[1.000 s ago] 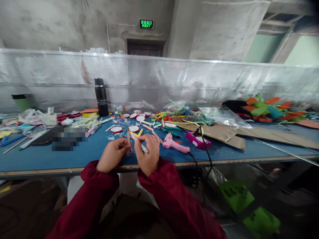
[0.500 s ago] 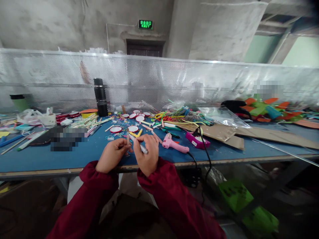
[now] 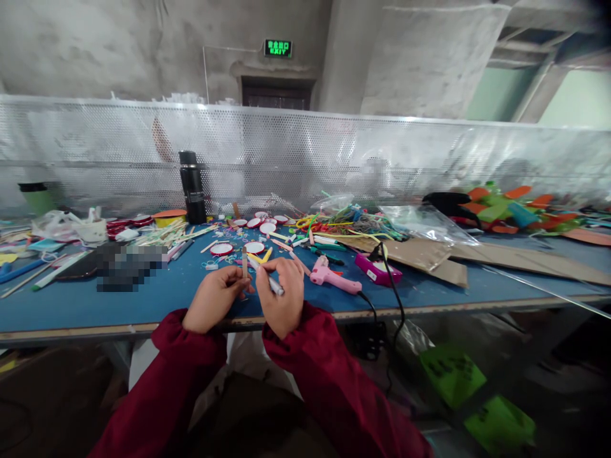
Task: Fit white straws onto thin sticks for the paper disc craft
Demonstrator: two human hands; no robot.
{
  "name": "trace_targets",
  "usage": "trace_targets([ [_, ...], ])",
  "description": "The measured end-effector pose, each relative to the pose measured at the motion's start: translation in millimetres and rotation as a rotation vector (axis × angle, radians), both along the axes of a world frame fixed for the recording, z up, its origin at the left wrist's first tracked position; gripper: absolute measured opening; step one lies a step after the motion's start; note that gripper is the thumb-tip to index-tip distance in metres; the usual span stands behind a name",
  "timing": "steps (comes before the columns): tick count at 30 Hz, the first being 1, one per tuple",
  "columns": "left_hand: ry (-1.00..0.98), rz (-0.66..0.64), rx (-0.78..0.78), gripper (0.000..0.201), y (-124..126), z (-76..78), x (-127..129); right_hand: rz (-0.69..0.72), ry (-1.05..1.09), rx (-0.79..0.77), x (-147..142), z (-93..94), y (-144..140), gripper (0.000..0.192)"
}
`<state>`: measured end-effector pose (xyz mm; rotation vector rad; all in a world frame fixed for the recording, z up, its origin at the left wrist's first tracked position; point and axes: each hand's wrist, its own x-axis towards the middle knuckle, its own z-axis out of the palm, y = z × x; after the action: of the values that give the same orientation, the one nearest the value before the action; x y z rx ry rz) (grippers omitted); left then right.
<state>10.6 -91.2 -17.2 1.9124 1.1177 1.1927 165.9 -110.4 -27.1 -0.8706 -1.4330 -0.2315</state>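
Centre frame: left hand (image 3: 214, 298) pinches a light, stiff stick (image 3: 245, 262) upright near its base; right hand (image 3: 282, 294) grips a pen (image 3: 268, 280) mid-barrel.

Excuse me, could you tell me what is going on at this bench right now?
A person in dark red sleeves is working at the near edge of a blue table. Their left hand holds a wooden craft stick upright, and their right hand holds a pen with its tip at the stick. A pink glue gun lies just to the right, with red-rimmed discs and loose sticks scattered behind.
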Motion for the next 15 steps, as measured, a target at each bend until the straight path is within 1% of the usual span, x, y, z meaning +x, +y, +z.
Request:
trace_targets([
  [7, 0.018, 0.000, -0.008, 0.025, 0.5, -1.7, -1.1, -0.004, -0.003, -0.007, 0.3, -1.7, 1.4, 0.012],
  [15, 0.020, 0.009, -0.011, 0.024, -1.1, 0.0, -0.6, -0.004, 0.005, -0.014, 0.2, -0.6, 0.8, 0.012],
])
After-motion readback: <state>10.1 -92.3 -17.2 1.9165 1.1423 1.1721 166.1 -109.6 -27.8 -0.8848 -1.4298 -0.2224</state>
